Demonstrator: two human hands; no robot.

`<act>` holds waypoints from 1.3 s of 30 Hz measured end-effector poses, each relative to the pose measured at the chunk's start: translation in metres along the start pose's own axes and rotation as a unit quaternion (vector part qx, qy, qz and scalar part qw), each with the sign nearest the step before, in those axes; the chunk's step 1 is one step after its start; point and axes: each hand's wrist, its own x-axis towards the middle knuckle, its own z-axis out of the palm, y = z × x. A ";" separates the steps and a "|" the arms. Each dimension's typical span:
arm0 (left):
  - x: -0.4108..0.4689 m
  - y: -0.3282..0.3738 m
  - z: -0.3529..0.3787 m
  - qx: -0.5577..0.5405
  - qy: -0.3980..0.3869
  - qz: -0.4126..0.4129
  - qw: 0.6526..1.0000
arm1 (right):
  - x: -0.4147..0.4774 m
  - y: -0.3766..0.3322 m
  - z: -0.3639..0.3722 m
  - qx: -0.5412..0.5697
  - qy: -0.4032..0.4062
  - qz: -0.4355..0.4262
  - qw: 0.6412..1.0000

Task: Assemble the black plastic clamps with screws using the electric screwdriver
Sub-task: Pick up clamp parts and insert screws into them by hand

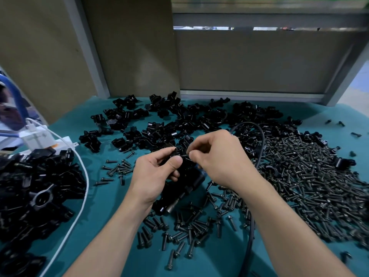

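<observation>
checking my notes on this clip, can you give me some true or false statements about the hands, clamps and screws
1. The left hand holds a black clamp. True.
2. The right hand grips the electric screwdriver. False: it pinches what looks like a screw at the clamp; the screwdriver lies on the cloth beneath the hands.
3. The largest screw pile lies to the person's right. True.
4. The cloth is red. False: it is teal.

Bare cloth (pixel 111 212) between clamp heap (pixel 38 188) and screw pile (pixel 311 186)
</observation>
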 end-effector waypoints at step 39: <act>-0.002 -0.002 -0.009 0.124 -0.017 0.065 0.990 | -0.011 0.004 0.025 0.131 0.004 0.042 0.991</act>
